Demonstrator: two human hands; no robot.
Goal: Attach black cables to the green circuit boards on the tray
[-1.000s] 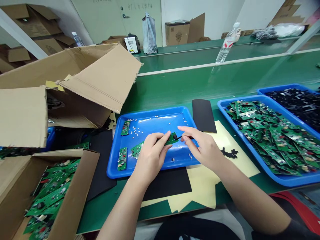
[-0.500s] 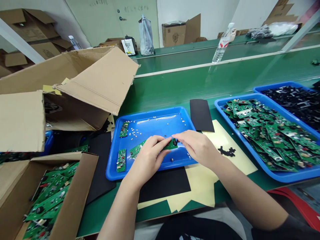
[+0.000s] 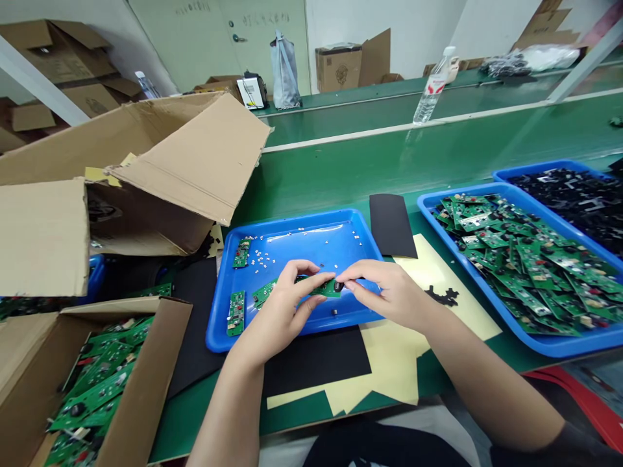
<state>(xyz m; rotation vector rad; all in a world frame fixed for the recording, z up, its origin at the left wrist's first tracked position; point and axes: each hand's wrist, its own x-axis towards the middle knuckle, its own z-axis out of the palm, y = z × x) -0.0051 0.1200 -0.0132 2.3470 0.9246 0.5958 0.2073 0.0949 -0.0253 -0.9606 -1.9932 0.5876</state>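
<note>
Over the blue tray (image 3: 292, 237), my left hand (image 3: 285, 308) grips a green circuit board (image 3: 331, 287) between thumb and fingers. My right hand (image 3: 394, 295) has its thumb and fingertips drawn together at the board's right end, beside a round black part (image 3: 338, 285). Whether anything is pinched there is too small to tell. Another board (image 3: 263, 294) lies partly behind my left hand. Two more boards (image 3: 242, 252) (image 3: 236, 313) rest along the tray's left side, with several tiny white pieces (image 3: 260, 261) scattered nearby.
An open carton (image 3: 170, 324) of boards stands at the left, below a larger carton (image 3: 195, 155). Right of the hands are black cut pieces (image 3: 442, 296) on yellow paper (image 3: 467, 311) and a blue tray (image 3: 530, 344) heaped with boards. A bottle (image 3: 431, 91) stands behind.
The held board has tilted closer to level. My right hand has shifted slightly down, its fingertips now beside the round black part; my left index finger has lifted a little.
</note>
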